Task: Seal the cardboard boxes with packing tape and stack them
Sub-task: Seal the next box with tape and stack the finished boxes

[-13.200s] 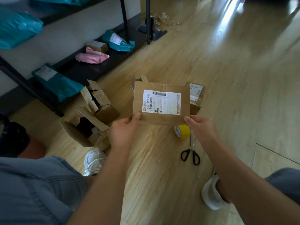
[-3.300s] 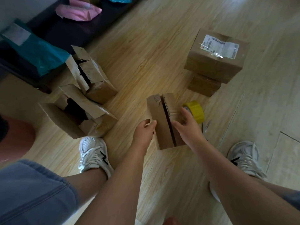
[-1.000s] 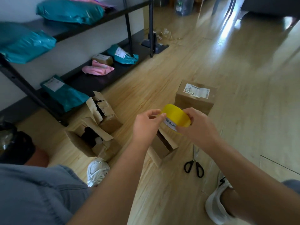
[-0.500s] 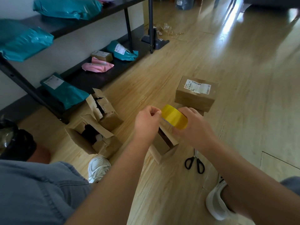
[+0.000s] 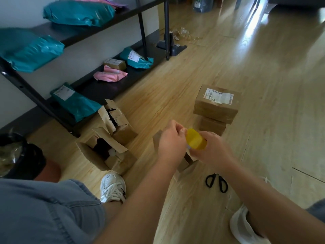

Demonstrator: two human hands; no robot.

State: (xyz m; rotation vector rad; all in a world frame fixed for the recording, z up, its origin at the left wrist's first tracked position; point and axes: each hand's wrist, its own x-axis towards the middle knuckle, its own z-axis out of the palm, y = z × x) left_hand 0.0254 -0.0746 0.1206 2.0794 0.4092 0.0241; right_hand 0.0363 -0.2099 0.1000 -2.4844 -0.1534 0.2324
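Done so far: two closed boxes sat stacked on the floor (image 5: 175,92), a labelled box (image 5: 217,104) on top of a smaller plain box (image 5: 212,125). I judged these two finished.
In hand: a small box (image 5: 183,164) lay on the floor directly beneath both hands and was mostly hidden by them. Whether it carried any tape could not be told.
Left to do: by my judgement, tape the small box, close and tape the two open boxes, then stack all three. That made it under halfway.
Tape roll (image 5: 196,140): yellow, held in the air above the small box, between the hands.
Right hand (image 5: 212,152): wrapped round the roll.
Left hand (image 5: 171,138): fingers curled, pinching at the roll's rim, probably to pick up the tape end. The end itself was too small to see.
Nearer open box (image 5: 84,152): flaps up, with a dark object and something pale inside.
Farther open box (image 5: 126,134): torn flaps, dark interior, contents unclear.
Scissors (image 5: 217,182): on the floor just right of the small box, untouched.
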